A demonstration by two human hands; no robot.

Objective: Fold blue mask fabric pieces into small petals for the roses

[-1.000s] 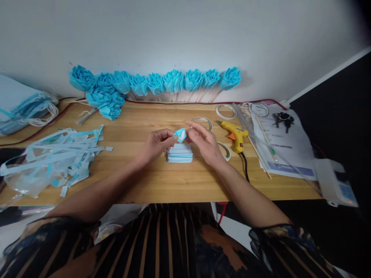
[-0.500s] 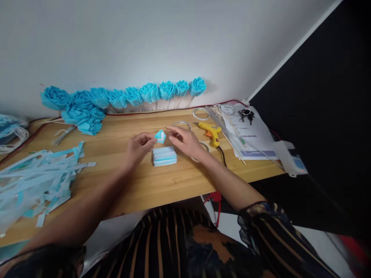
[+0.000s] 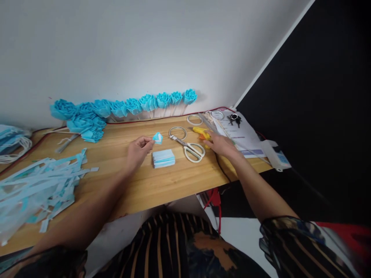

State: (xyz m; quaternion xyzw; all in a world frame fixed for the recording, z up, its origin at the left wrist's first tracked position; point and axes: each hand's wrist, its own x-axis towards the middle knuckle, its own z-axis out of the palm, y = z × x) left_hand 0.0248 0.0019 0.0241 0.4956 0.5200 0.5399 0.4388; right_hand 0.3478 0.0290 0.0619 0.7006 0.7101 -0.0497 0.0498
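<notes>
My left hand [image 3: 139, 151] pinches a small folded piece of blue and white fabric [image 3: 158, 138] between thumb and fingertips, above the table. Over to the right, my right hand [image 3: 222, 144] has its thumb and fingers around the handle of a yellow glue gun [image 3: 199, 131] that lies on the table. The hand covers most of the grip. Between my hands sits a neat stack of pale blue fabric pieces [image 3: 164, 158]. White-handled scissors [image 3: 193, 152] lie partly open beside it, their blades near a roll of tape [image 3: 177, 133].
Blue fabric roses [image 3: 147, 102] on sticks lean along the wall. A heap of cut strips [image 3: 55, 185] covers the table's left side. Another tape roll [image 3: 194, 119], keys [image 3: 234, 119], papers [image 3: 249, 133] and a white power strip [image 3: 274, 154] are at the right. The gun's black cord [image 3: 222, 168] trails over the front edge.
My right hand has moved right, away from the folded piece, and onto the glue gun. The scissors it was covering now show. My left hand still holds the piece.
</notes>
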